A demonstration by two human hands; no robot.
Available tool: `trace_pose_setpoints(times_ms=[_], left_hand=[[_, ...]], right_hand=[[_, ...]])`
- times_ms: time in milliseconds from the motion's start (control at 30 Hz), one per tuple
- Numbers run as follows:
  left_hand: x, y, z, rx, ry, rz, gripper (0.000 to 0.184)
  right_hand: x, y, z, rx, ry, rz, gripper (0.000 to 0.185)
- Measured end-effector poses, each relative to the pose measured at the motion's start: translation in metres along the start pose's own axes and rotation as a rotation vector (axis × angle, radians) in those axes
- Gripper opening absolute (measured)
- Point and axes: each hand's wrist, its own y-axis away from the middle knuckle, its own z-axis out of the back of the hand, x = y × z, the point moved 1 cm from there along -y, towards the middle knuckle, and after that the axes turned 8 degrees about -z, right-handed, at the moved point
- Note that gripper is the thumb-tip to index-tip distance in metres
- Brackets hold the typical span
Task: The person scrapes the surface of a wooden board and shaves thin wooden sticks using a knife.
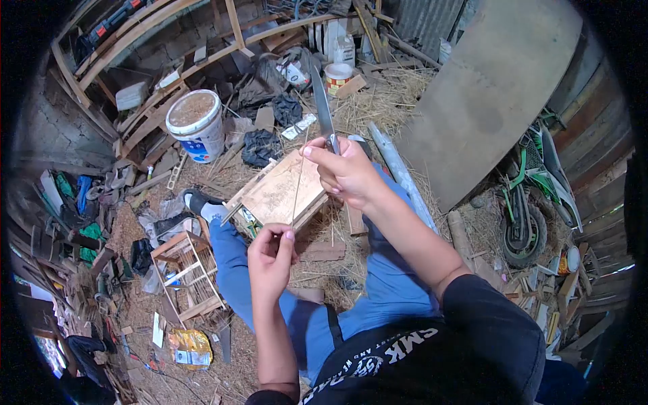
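Note:
My right hand [344, 172] is closed around the handle of a knife [322, 104], whose blade points up and away from me. Between my two hands runs a thin stick [298, 181]. Its lower end is pinched in the fingers of my left hand [272, 253], and its upper part passes by my right thumb. Beneath the stick, between my legs, lies a wooden box [278, 192] with a flat, light top.
A white bucket [196, 125] stands at the upper left. A small wooden cage [189, 277] is beside my left leg. On the right are a large leaning board [486, 101] and a green bike [523, 196]. Straw and scraps cover the ground.

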Motion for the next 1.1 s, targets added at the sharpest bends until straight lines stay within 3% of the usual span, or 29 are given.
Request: trace_pose_setpoints(times_ms=[67, 200, 300, 500, 567, 600, 667, 733, 800, 1000, 1100], left_hand=[[0.025, -0.013, 0.010, -0.061, -0.124, 0.082, 0.013], [0.130, -0.038, 0.035, -0.165, -0.216, -0.094, 0.014], [0.186, -0.042, 0.052, -0.187, -0.393, -0.041, 0.014], [0.263, -0.034, 0.088, -0.196, -0.281, 0.186, 0.016], [0.269, -0.032, 0.100, -0.196, -0.295, 0.238, 0.016], [0.269, -0.032, 0.105, -0.199, -0.291, 0.247, 0.016], [0.267, -0.028, 0.114, -0.195, -0.355, 0.290, 0.016], [0.261, -0.025, 0.118, -0.194, -0.345, 0.310, 0.015], [0.268, -0.023, 0.127, -0.153, -0.343, 0.402, 0.013], [0.275, -0.030, 0.128, -0.121, -0.215, 0.392, 0.012], [0.261, -0.031, 0.124, -0.117, -0.291, 0.371, 0.012]], right_hand=[[-0.025, -0.029, 0.016, -0.026, 0.019, -0.023, 0.014], [-0.090, -0.089, 0.056, -0.209, 0.101, -0.116, 0.013], [-0.142, -0.120, 0.082, -0.308, 0.148, -0.226, 0.015], [-0.208, -0.141, 0.105, -0.337, 0.327, -0.356, 0.020], [-0.239, -0.149, 0.126, -0.401, 0.602, -0.276, 0.041], [-0.244, -0.148, 0.127, -0.401, 0.606, -0.285, 0.041], [-0.250, -0.127, 0.123, -0.409, 1.043, -0.049, 0.053], [-0.230, -0.098, 0.092, -0.260, 1.313, -0.217, 0.058], [-0.248, -0.086, 0.090, -0.159, 1.486, -0.156, 0.054], [-0.269, -0.080, 0.082, -0.053, 1.683, 0.004, 0.049], [-0.252, -0.087, 0.081, -0.138, 1.616, -0.157, 0.049]])
